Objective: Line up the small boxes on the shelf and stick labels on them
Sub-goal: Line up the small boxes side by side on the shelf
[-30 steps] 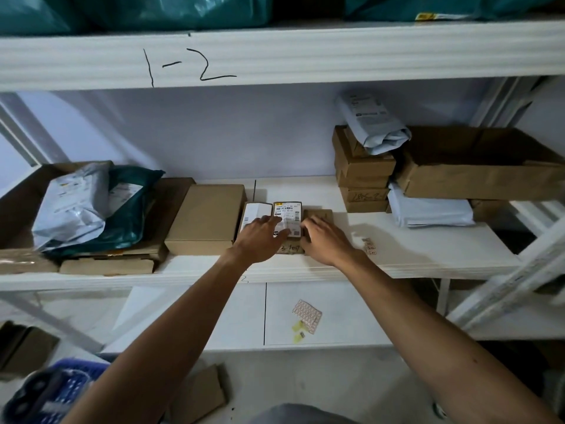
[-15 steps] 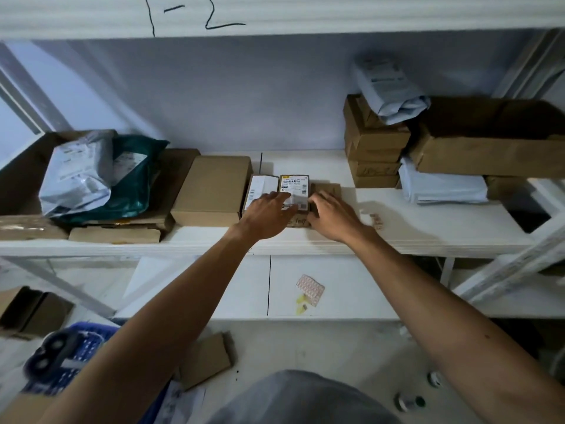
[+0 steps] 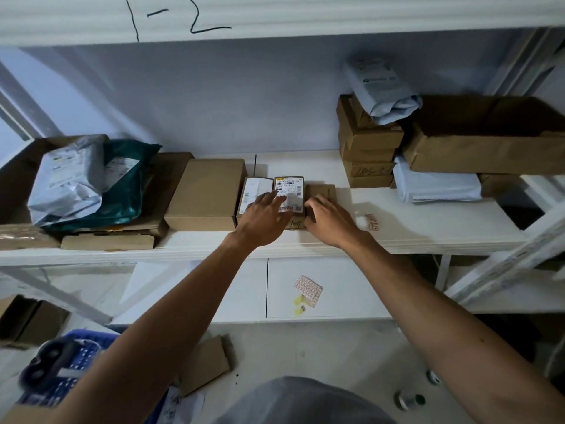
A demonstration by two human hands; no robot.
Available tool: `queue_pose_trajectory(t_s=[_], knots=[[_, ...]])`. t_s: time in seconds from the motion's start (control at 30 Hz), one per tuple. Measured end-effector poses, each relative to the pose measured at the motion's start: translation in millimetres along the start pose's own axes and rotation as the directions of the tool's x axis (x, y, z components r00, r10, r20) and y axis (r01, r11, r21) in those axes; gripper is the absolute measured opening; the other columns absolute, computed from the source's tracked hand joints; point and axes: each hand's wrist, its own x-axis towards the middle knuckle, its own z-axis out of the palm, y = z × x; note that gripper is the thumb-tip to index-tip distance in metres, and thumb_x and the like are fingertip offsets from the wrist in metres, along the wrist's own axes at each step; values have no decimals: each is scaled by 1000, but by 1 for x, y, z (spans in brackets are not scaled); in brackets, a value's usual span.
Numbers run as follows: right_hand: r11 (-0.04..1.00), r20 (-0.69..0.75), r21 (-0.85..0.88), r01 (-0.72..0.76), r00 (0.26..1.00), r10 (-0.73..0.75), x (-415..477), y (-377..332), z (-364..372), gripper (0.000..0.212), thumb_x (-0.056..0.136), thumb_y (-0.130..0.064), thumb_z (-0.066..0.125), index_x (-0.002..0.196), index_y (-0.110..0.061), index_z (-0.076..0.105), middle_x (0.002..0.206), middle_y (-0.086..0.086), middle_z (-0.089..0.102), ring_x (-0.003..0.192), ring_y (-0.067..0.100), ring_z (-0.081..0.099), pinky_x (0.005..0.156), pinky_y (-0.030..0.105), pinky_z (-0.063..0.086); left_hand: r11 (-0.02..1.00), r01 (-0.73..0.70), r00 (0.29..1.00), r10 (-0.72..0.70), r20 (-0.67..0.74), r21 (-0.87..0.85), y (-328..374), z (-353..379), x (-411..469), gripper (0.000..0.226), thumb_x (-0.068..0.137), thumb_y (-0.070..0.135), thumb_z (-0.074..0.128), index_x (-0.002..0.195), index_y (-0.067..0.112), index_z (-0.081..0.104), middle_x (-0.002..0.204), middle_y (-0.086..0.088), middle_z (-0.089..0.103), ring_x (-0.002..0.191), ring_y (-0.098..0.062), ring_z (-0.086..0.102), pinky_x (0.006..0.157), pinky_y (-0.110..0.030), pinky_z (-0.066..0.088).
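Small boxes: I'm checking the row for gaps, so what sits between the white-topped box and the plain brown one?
The head view shows the barcode-labelled box between them, with the left hand resting across it.

Dim, bluish light; the white shelf point(image 3: 428, 231) is the brightest surface, and the arms throw soft shadows onto it. Wide-angle bending curves the frame edges. Bottom corners blur.

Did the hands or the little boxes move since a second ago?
Hardly. The left hand still presses flat on the barcode label of the middle small box, and the right hand still rests on the plain small box beside it. Nothing was picked up or let go. Only the camera tilted downward, showing more floor. The three small boxes stay side by side.
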Motion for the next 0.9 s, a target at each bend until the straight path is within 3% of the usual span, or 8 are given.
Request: queue_pose_trajectory(t_s=[0.13,0.3,0.5,0.9], knots=[[1000,-61,16,8,998,-7,-7,5,5,38,95,-24,56,131,-11,54,130,7,54,117,31,55,89,43,52,999,-48,996,49,-77,15,2,11,-2,57,102,46,39,151,17,37,160,-13,33,149,-32,27,119,-50,30],[999,-103,-19,45,994,-47,-24,15,19,47,95,-35,56,137,-13,53,139,6,55,127,27,51,103,41,43,998,-46,993,49,-104,32,-5,34,-19,62,102,49,31,155,19,28,161,-10,31,152,-29,22,122,-46,22],[999,-46,-45,29,998,-31,-37,26,29,62,90,-54,51,141,-19,52,149,2,48,139,25,41,113,42,36,999,9,989,-2,-148,46,-9,52,-25,62,101,53,27,150,18,39,157,-9,41,149,-27,29,121,-46,25],[999,-71,-40,-33,997,30,-44,21,23,63,91,-53,54,145,-20,48,151,1,47,139,24,42,113,41,35,994,-113,987,112,-114,-3,12,47,-18,65,101,53,24,154,17,31,162,-10,31,151,-26,24,123,-47,20]])
